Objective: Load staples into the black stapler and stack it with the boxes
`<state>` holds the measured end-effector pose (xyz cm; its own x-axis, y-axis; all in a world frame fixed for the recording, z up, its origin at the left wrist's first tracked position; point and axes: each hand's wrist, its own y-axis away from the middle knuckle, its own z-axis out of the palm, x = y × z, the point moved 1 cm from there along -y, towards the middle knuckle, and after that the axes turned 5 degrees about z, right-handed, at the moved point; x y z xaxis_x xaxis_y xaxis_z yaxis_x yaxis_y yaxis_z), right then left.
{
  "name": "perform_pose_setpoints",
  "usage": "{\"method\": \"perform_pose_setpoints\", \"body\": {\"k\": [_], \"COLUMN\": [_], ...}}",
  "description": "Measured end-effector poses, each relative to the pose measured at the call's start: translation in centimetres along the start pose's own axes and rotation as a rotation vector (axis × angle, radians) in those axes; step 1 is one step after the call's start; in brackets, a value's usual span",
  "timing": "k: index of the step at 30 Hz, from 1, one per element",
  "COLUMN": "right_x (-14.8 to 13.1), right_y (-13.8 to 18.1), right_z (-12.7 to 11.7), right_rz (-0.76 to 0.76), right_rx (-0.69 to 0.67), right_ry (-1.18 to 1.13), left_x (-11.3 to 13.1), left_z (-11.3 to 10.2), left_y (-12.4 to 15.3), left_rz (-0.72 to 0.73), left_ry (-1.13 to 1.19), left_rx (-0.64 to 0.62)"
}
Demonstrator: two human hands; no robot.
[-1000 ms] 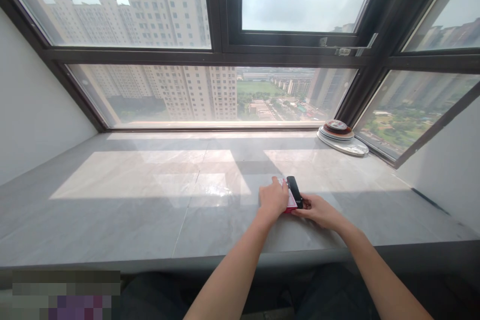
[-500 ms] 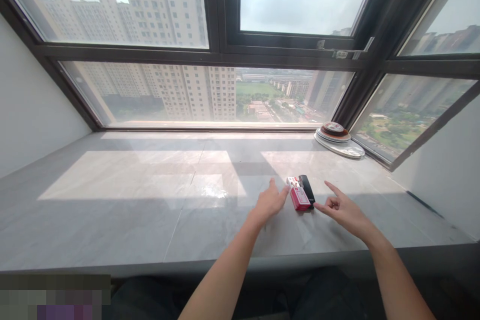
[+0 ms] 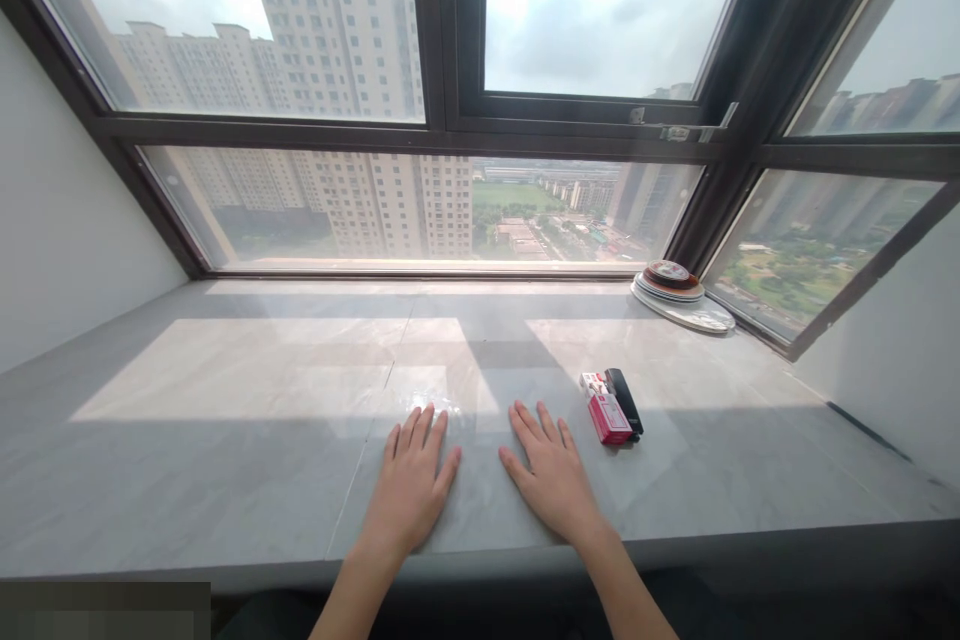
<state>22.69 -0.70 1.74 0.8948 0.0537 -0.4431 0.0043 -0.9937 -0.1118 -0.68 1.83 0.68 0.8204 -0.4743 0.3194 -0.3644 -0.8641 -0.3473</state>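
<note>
My left hand (image 3: 413,480) lies flat on the grey stone windowsill (image 3: 225,480), fingers spread and nothing held. To its right, with a gap between them, my right hand (image 3: 553,475) also rests palm down with its fingers apart. Nearest to the right hand, a little beyond it on the right, is a small red and white box (image 3: 609,418). Close along the box's right side lies a long black object (image 3: 624,402) that looks like a stapler. Neither hand touches these two things.
A stack of plates (image 3: 679,295) stands in the far right corner by the window. The dark window frame (image 3: 375,135) borders the back of the sill, and white walls (image 3: 67,210) close off both sides. The sill's front edge (image 3: 480,560) runs just before me.
Both hands have moved left, away from the box and the black object, and now lie flat on the sill. The view has tipped up slightly.
</note>
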Motion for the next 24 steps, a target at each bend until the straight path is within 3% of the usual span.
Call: {"method": "perform_pose_setpoints", "body": {"k": [7,24], "right_x": [0.2,0.0], "right_y": [0.1,0.3], "right_z": [0.0,0.2], "right_rz": [0.015,0.021], "right_rx": [-0.011,0.001], "right_ry": [0.104,0.133], "left_x": [0.3,0.1], "left_z": [1.6,1.3], "left_y": [-1.3,-0.7], "left_rz": [0.013,0.046], "left_ry": [-0.231,-0.183], "left_rx": [-0.028,-0.008]}}
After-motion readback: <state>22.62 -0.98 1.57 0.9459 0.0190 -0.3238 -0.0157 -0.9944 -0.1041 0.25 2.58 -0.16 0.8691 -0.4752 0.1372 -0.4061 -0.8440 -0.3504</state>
